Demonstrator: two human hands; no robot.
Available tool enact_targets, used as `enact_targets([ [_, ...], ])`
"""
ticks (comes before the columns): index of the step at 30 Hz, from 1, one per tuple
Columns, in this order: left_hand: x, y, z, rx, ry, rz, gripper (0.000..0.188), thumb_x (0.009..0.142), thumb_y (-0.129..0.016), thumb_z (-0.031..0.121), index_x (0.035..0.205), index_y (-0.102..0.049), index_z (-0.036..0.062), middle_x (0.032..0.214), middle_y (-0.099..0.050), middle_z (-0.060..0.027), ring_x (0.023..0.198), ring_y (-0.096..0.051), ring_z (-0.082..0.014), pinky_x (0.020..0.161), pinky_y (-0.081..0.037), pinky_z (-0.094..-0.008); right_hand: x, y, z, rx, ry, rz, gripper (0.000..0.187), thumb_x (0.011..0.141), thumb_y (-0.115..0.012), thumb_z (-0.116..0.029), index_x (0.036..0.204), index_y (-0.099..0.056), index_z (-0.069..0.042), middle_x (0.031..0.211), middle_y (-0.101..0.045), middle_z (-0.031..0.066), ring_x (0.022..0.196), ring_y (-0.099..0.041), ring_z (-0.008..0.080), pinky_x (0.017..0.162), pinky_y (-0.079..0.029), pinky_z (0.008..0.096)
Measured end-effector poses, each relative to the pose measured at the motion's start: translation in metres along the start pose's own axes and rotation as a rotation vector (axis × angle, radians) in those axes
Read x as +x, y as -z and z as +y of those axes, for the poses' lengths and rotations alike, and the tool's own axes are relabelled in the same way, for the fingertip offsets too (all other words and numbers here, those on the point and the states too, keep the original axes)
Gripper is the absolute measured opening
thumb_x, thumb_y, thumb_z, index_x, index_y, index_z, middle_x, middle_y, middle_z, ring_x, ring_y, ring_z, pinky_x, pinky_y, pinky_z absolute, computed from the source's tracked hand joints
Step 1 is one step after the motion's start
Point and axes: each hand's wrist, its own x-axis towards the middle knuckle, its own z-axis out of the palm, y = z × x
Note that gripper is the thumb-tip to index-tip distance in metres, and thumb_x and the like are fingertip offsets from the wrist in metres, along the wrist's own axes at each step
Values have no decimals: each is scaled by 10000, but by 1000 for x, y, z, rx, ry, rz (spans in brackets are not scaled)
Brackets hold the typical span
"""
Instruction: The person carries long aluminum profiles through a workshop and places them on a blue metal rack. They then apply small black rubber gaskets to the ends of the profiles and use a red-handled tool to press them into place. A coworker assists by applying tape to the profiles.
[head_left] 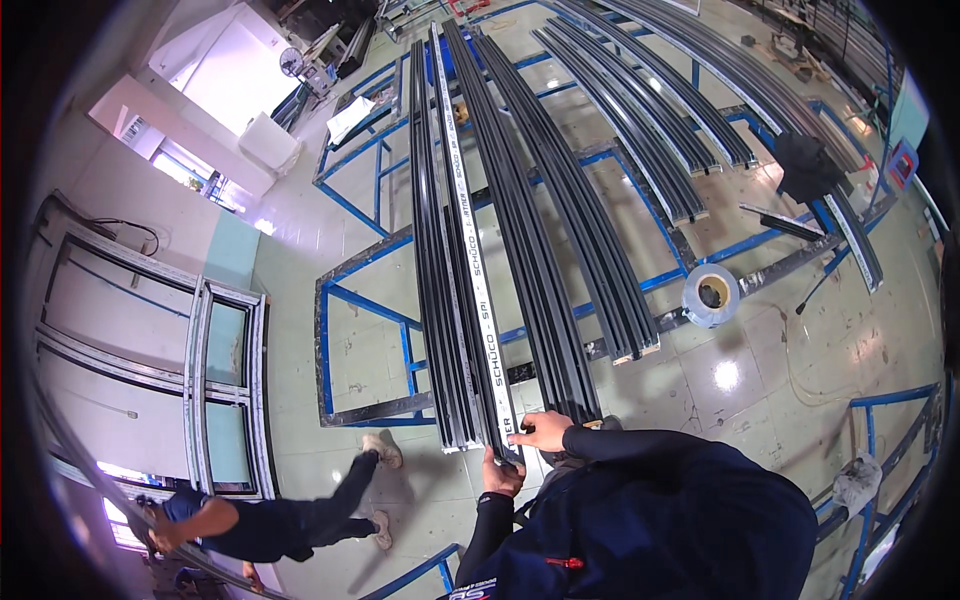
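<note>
A long dark metal profile with a white printed protective strip (487,330) along its face runs away from me across a blue frame. At its near end, my left hand (503,474) is closed round the profile from below and the left. My right hand (543,431) lies just above, its thumb and fingers pinching at the end of the white strip. Dark profiles (437,300) lie close along the left of it, and another bundle of dark profiles (540,300) runs along its right.
Blue and black metal racks (370,415) carry the profiles, with more bundles (640,130) at the far right. A roll of silvery tape (711,295) rests on a rack bar. At the left, another person (270,525) walks past window frames (200,380) leaning on the wall.
</note>
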Motion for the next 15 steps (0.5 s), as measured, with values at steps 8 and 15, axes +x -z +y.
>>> enact_targets([
  [8,3,13,6,47,-6,-22,471,937,-530,581,1075,-614,138,959,-688,-10,805,-671,-172,615,-554,-308,-1,3,-9,-39,-31,12,783,749,-610,-760,1119,-684,-74,1078,-707,147,1023,-670,320,896,-515,391],
  [15,1,-1,-11,10,-108,-51,514,960,-493,574,1123,-595,97,1032,-674,-64,901,-666,-220,715,-560,-351,-4,6,7,87,46,104,588,758,-726,-602,938,-695,-43,904,-720,145,870,-697,299,788,-531,384],
])
